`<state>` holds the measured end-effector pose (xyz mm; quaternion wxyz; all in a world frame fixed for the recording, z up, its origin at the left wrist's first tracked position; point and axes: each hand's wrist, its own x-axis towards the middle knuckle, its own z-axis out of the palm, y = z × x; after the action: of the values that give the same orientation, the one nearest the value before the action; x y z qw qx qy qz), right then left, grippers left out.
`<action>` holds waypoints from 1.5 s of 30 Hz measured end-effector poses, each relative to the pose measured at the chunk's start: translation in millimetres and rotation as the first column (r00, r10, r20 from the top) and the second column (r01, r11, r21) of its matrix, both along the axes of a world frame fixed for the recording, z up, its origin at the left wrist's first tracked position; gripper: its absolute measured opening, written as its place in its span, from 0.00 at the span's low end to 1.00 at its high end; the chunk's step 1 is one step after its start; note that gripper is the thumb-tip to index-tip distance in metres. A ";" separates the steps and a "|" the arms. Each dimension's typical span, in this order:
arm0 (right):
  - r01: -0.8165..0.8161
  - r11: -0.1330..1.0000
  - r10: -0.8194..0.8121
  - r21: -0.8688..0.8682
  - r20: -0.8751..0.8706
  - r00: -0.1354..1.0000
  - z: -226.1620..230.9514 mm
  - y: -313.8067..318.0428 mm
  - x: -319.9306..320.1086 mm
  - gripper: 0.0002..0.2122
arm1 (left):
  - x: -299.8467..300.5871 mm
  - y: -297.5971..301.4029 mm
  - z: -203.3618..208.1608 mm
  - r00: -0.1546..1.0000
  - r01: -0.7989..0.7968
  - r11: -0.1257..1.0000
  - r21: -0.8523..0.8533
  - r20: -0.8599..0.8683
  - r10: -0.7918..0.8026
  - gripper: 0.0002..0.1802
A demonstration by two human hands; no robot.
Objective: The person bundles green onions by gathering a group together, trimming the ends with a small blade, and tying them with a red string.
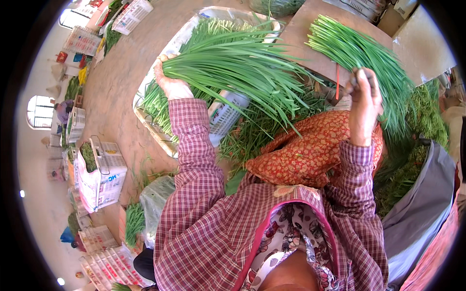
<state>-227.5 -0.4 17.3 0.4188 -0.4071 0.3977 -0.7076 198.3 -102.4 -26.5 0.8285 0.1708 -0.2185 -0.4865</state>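
My left hand (pixel 170 83) grips the pale stem end of a big bunch of green chives (pixel 228 60), its leaves fanning out to the right. The bunch is above a white plastic crate (pixel 141 94), where more chives (pixel 158 109) lie. My right hand (pixel 364 104) is raised over my lap, its fingers pinched together; whatever they hold is too blurred to make out. Beyond it, another bunch of chives (pixel 357 48) lies on a brown board (pixel 298 36), leaves hanging over the near edge. A thin red strip (pixel 338 81) hangs at the board's edge.
A red flowered cloth (pixel 301 148) covers my lap, with loose green leaves (pixel 259 128) beside it. At the right is a grey sheet (pixel 417 179) by more greens (pixel 429 114). White crates (pixel 109 177) line the left side, where a person (pixel 63 111) is far off.
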 end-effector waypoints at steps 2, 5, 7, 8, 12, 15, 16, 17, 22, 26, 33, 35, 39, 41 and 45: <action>-0.100 0.993 0.096 -0.055 -0.079 0.992 3.6 10.2 -19.0 0.09 | 7.4 -6.4 -5.7 1.000 0.011 1.000 -0.012 -0.025 -0.012 0.09; -0.369 0.908 0.419 0.201 -0.479 0.771 21.5 30.1 -35.4 0.10 | -3.5 -7.6 2.6 0.999 -0.020 1.000 -0.023 -0.041 0.020 0.08; -0.365 0.926 0.289 0.095 -0.800 0.526 20.7 27.7 -25.7 0.08 | -23.5 1.3 20.2 0.998 -0.063 0.997 -0.048 -0.010 0.063 0.07; -0.317 0.905 0.410 0.284 -0.784 0.467 35.1 30.3 -16.1 0.15 | -23.4 10.5 29.9 0.998 -0.040 0.990 -0.132 0.039 0.045 0.07; -0.289 0.956 0.057 -0.054 -0.931 0.361 17.4 11.7 -2.4 0.39 | -90.8 32.8 69.4 0.959 -0.026 0.988 -0.152 0.275 0.067 0.06; -0.333 0.936 0.042 -0.118 -0.898 0.438 28.0 -4.0 34.0 0.51 | -151.2 63.8 105.4 0.831 -0.028 0.994 -0.101 0.551 0.079 0.10; -0.367 0.911 0.011 -0.186 -0.881 0.473 27.6 -11.5 43.6 0.53 | -170.3 69.0 111.6 0.765 0.028 0.992 -0.123 0.641 0.058 0.11; -0.409 0.875 -0.010 -0.257 -0.856 0.516 30.1 -17.3 55.4 0.55 | -190.3 79.1 117.2 0.735 0.039 0.987 -0.154 0.674 0.076 0.11; -0.552 0.827 0.231 -0.107 -0.830 0.508 11.8 -22.1 86.5 0.47 | -231.9 101.1 105.4 0.329 0.220 0.858 -0.465 0.863 0.384 0.15; -0.518 0.846 0.321 0.125 -0.895 0.308 -42.0 -23.3 50.7 0.38 | -264.8 117.7 106.1 0.254 0.341 0.766 -0.546 0.838 0.484 0.16; -0.121 0.992 0.040 0.039 -0.999 0.005 -63.5 -20.9 -45.5 0.22 | -297.9 142.2 46.7 -0.134 0.602 0.698 -0.387 0.813 0.567 0.24; -0.006 1.000 -0.010 -0.012 -0.951 0.309 -43.3 2.1 -75.0 0.15 | -306.8 139.4 19.5 -0.189 0.602 0.713 -0.360 0.802 0.566 0.24; -0.196 0.876 0.404 0.440 -0.448 0.797 6.7 61.0 -95.8 0.22 | -314.9 138.2 4.7 -0.186 0.594 0.754 -0.281 0.864 0.468 0.26; -0.313 0.877 0.445 0.363 -0.373 0.814 10.5 80.2 -86.2 0.26 | -322.8 143.8 0.7 -0.167 0.621 0.735 -0.273 0.870 0.464 0.25; -0.058 0.939 0.312 0.339 -0.770 0.557 28.1 90.8 -57.4 0.09 | -334.2 153.2 -21.5 -0.107 0.623 0.729 -0.284 0.892 0.439 0.20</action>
<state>-284.8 90.3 45.4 0.3140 -0.6632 0.5935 -0.3306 -135.9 50.8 -48.0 0.3271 0.1406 -0.9243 -0.1372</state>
